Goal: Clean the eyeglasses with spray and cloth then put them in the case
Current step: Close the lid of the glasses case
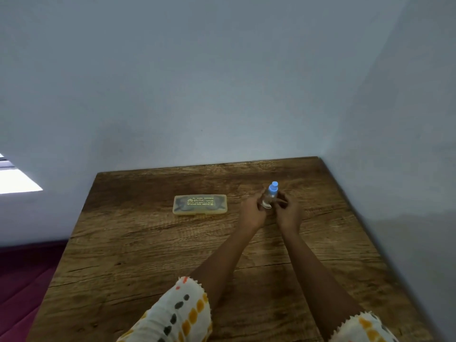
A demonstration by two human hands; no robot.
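Bottle [272, 193] upright between both hands, far-right part of table [148, 255], near wall [222, 95]. Clear body, blue cap [274, 187] on top, cap above the fingers.

Left hand [252, 213] curled round the bottle's left side, fingers wrapped on the lower body. Right hand [289, 214] curled on the right side, fingertips bent in toward the bottle; looks like a grip, exact contact hard to make out. Small pale glint low between the hands; can't tell if bottle base or something else. Base hidden by the hands, so can't tell whether standing on table or lifted.

Case [199, 205] lying flat left of the hands, apart from them, long side parallel to the table's back edge. Yellowish, translucent, lid down, printed text on top. Dark shapes visible through the lid; can't tell whether glasses.

Forearms [222, 255] bare, reaching from the bottom edge toward the bottle. Sleeves [172, 314] white with orange and dark dots.

Wall plain pale blue-grey, behind and to the right of table. Dark red surface [22, 280] at lower left, beside table.
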